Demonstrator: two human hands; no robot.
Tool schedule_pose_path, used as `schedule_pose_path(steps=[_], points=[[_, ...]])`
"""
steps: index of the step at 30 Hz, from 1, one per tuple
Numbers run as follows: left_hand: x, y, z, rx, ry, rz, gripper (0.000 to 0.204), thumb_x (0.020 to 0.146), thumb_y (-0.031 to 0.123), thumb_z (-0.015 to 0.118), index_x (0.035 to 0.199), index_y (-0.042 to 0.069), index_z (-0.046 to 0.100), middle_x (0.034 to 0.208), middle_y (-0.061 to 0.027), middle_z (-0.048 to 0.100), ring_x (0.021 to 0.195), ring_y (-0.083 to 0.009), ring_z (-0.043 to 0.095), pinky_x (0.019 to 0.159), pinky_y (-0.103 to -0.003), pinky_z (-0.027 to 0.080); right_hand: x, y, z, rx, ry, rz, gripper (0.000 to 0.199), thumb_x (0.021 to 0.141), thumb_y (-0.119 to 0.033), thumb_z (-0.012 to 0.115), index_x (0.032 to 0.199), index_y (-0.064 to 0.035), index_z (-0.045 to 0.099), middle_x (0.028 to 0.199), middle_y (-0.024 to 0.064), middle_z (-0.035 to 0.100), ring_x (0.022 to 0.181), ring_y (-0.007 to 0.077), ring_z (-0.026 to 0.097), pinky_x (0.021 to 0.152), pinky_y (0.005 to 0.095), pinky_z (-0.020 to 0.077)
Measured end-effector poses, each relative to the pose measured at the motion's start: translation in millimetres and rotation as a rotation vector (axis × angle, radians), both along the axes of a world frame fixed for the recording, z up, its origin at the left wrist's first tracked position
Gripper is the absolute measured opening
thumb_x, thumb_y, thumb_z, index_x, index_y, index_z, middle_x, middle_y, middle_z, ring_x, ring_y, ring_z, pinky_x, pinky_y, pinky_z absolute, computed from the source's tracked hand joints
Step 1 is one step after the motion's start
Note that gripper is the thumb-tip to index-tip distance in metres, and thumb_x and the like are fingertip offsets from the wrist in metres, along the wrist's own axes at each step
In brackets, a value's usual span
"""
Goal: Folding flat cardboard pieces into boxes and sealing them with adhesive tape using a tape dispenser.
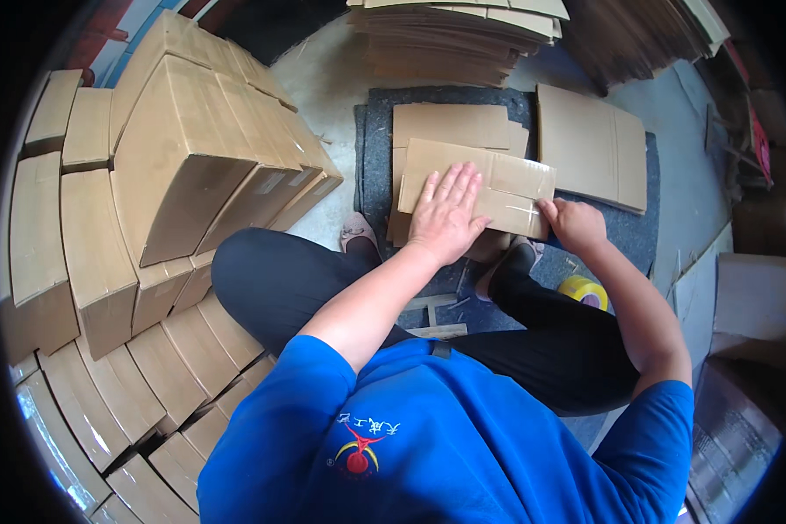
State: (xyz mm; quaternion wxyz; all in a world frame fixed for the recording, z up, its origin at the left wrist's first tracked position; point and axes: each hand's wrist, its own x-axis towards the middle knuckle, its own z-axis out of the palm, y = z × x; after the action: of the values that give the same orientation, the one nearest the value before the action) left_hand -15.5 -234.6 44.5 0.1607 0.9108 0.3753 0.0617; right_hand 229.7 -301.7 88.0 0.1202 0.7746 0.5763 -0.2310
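A brown cardboard box (508, 176) lies in front of me, with a strip of shiny clear tape near its right end. My left hand (448, 214) rests flat on its top, fingers stretched out. At the box's right end, my right hand (575, 224) is closed, thumb and fingers pinching the edge. Beneath and behind the box are more flat cardboard pieces (450, 125). To their right lies a folded flat cardboard sheet (592, 147). A yellow roll of tape (583, 292) sits on the floor below my right hand.
Closed cardboard boxes (153, 166) are stacked high on the left, with more rows (162, 375) at lower left. Tall piles of flat cardboard (458, 35) stand at the back. A dark mat (384, 109) covers the floor under the work. A wooden frame piece (432, 313) lies between my feet.
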Motion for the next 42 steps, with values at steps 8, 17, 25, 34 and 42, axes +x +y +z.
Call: schedule_pose_path(steps=[8,17,25,34,42], points=[[-56,43,-27,-0.962,-0.542,0.774,0.071,0.098,0.046,0.052,0.146,-0.004,0.035,0.144,-0.0246,0.047,0.136,-0.0334,0.043,0.111,-0.038,0.036,6,1,-16,0.029,0.089,0.032,0.06,0.099,-0.055,0.038,0.093,-0.0047,0.07,0.088,0.0235,0.07,0.087,0.0409,0.067,0.081,0.049,0.0523],[-53,29,147,-0.596,-0.787,0.403,0.093,0.092,0.036,0.062,0.152,-0.007,0.005,0.156,-0.0291,0.018,0.147,-0.0364,0.018,0.119,-0.039,0.02,19,9,147,0.324,0.298,-0.103,0.034,0.091,-0.029,0.067,0.101,0.0031,0.068,0.074,0.0143,0.066,0.068,0.0204,0.062,0.067,0.0376,0.05],[-138,7,267,0.575,-1.013,0.261,0.099,0.083,0.027,0.07,0.154,-0.003,0.007,0.156,-0.0364,0.004,0.146,-0.0516,0.004,0.116,-0.06,0.004,-87,153,320,0.945,0.247,0.207,0.048,0.091,-0.024,0.065,0.138,-0.0153,0.056,0.078,0.0095,0.069,0.063,0.012,0.062,0.06,0.0299,0.0481],[-217,40,222,0.83,-0.445,0.487,0.088,0.073,0.022,0.079,0.15,0.019,0.036,0.161,-0.0194,0.017,0.148,-0.0422,0.014,0.115,-0.064,0.009,-232,267,293,0.973,-0.087,0.231,0.023,0.095,-0.027,0.051,0.106,-0.0159,0.067,0.096,0.016,0.071,0.093,0.0366,0.067,0.08,0.0483,0.0517],[-236,40,221,0.669,-1.069,0.596,0.091,0.086,0.02,0.075,0.152,0.0,0.017,0.155,-0.0193,0.022,0.141,-0.0313,0.026,0.117,-0.047,0.02,-216,258,258,1.037,0.123,0.265,0.03,0.095,-0.031,0.053,0.123,-0.0275,0.064,0.094,0.0152,0.071,0.088,0.0355,0.068,0.078,0.0462,0.0524]])
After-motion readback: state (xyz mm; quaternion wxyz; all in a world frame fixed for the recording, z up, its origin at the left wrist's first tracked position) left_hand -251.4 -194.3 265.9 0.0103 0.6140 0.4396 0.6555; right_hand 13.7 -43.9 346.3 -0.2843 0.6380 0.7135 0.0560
